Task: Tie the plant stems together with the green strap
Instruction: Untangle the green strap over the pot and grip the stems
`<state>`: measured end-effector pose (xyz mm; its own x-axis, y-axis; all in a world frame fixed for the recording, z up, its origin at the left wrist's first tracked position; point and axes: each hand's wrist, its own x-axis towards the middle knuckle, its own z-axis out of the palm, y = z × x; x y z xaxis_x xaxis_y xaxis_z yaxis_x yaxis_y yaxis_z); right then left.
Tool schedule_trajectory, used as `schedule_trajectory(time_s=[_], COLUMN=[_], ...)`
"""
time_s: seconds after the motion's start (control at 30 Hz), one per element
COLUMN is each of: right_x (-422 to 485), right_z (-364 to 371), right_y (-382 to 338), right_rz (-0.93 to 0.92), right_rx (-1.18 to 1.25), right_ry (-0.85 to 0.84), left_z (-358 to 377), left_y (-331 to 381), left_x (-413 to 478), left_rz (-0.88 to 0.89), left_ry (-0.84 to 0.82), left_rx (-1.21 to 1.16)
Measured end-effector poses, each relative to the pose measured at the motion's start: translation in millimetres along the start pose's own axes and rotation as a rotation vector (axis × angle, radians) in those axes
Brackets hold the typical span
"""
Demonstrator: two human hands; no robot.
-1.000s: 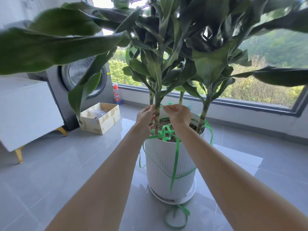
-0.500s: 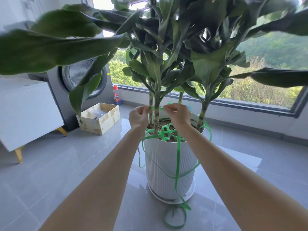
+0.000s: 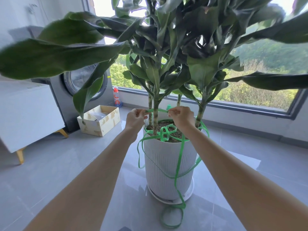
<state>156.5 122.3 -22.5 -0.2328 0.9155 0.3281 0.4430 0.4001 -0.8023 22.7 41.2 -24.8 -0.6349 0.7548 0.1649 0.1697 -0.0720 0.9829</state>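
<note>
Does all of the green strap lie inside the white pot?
No, the green strap hangs down the outside of the white pot and ends in a loop on the floor.
</note>
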Motion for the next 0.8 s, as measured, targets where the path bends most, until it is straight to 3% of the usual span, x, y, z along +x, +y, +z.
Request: schedule_trajectory(time_s=[0.23, 0.57, 0.8], right_x=[-7, -15, -16], right_z=[-8, -13, -10], right_y=[3, 0, -2], right_rz=[0.073, 0.053, -0.006], right_rx=[0.096, 0.140, 0.124], right_ry=[-0.032, -0.063, -0.087], left_z=[0, 11, 18], left_y=[1, -1, 4], left_x=[-6, -14, -7], left_rz=[0.090, 0.255, 0.271], left_ry=[-0.071, 0.031, 0.158], left_rx=[0.126, 0.253, 0.296])
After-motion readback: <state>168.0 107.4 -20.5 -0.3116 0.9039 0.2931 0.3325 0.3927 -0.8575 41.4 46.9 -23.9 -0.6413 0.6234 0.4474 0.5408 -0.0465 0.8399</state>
